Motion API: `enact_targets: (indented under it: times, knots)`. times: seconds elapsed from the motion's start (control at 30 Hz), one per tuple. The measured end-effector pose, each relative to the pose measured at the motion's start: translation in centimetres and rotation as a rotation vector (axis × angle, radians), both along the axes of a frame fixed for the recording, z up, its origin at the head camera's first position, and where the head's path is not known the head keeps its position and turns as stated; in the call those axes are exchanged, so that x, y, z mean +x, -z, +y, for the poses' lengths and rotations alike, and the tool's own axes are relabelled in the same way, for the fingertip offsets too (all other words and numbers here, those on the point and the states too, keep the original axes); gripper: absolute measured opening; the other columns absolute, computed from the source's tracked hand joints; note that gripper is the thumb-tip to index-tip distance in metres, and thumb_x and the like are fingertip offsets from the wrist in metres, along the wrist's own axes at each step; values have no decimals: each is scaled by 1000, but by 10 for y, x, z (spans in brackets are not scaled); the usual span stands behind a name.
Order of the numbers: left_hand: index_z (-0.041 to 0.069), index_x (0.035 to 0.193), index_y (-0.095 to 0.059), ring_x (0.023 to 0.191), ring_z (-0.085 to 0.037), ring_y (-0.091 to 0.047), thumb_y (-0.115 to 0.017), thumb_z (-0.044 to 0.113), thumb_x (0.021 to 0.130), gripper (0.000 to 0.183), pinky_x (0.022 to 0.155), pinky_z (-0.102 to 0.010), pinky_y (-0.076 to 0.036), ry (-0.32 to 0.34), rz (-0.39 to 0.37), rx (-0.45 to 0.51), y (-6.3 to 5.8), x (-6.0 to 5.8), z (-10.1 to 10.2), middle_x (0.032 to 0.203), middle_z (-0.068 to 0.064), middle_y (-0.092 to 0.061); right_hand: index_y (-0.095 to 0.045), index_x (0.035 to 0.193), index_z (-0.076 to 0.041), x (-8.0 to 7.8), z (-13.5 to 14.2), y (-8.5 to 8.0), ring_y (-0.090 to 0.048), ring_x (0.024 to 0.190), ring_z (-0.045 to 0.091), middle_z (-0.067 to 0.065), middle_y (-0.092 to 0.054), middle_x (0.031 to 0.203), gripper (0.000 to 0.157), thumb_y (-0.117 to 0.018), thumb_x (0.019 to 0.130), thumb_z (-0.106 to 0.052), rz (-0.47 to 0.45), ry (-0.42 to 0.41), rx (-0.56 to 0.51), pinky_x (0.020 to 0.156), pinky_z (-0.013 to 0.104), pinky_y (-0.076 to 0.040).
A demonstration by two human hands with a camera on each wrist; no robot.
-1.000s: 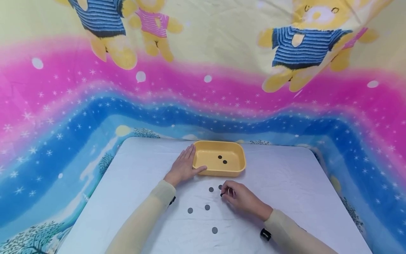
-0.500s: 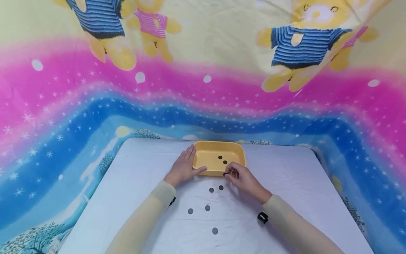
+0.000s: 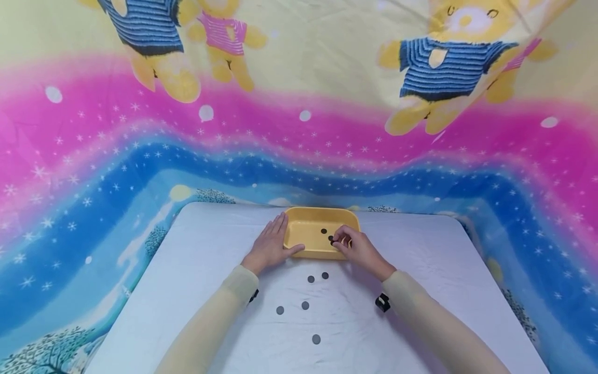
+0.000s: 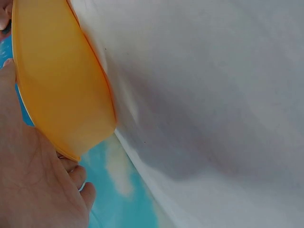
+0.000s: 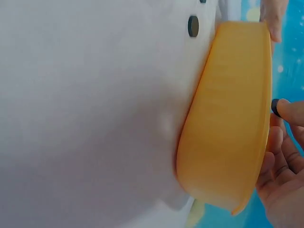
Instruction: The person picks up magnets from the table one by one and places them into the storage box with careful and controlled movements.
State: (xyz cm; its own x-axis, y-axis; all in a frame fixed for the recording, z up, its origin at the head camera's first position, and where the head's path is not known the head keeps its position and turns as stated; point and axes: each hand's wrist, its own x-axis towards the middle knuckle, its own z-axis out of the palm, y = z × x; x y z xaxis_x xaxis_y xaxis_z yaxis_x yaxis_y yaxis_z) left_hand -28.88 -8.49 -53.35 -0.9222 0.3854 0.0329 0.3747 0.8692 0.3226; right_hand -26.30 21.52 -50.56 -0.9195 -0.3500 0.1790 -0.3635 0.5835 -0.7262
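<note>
A yellow rectangular basin [image 3: 303,254] stands at the far edge of the table. My left hand [image 3: 270,245] lies along its left end with straight fingers, the thumb on the near rim; the left wrist view shows the palm [image 4: 38,180] beside the basin wall [image 4: 61,80]. Over the basin's right part, my right hand [image 3: 362,252] pinches a small dark round disc [image 5: 275,107] between thumb and fingertips, just above the rim in the right wrist view. Inside the basin lie dark discs, one [image 3: 324,231] plainly seen and another [image 3: 330,238] right by my fingertips.
Several dark grey discs lie on the white tabletop [image 3: 224,228] in front of the basin, the nearest disc [image 3: 316,339] towards me. A cartoon-bear curtain [image 3: 299,130] hangs behind and around the table. Each wrist carries a black device [image 3: 383,302].
My right hand has moved from the tabletop up and over the basin's near rim, still pinching the disc. The left hand has stayed in place.
</note>
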Motion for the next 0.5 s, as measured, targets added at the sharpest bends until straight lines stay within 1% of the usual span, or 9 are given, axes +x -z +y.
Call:
enact_targets:
  times: [0.13, 0.2, 0.37, 0.5]
  knots:
    - [3, 172, -4, 167, -32, -10, -44, 83, 99, 116, 135, -44, -9, 2, 5, -7, -1, -1, 0, 181, -15, -6, -68, 106, -10, -12, 0, 1, -62, 85, 20, 1, -71, 100, 11, -77, 100, -8, -43, -8, 16, 70, 28, -54]
    - [3, 172, -4, 167, -32, -9, -45, 83, 99, 116, 135, -44, -9, 0, -1, -10, -1, 0, 0, 181, -14, -5, -68, 105, -9, -17, -1, 3, -62, 84, 21, 3, -71, 99, 10, -77, 100, -7, -55, -12, 21, 69, 29, -53]
    - [3, 172, -3, 167, -31, -8, -46, 82, 99, 115, 135, -44, -8, 2, -16, -14, -2, 2, 0, 181, -14, -4, -68, 105, -7, -25, -3, 9, -60, 81, 19, 4, -69, 98, 8, -74, 102, -6, -80, -22, 54, 69, 28, -52]
    - [4, 172, -1, 167, -29, -5, -46, 81, 100, 115, 135, -42, -6, -3, -23, -11, -3, 2, 1, 181, -12, -1, -66, 103, -7, -32, -4, 7, -60, 80, 17, 4, -69, 97, 7, -73, 102, -4, -89, -40, 80, 68, 28, -52]
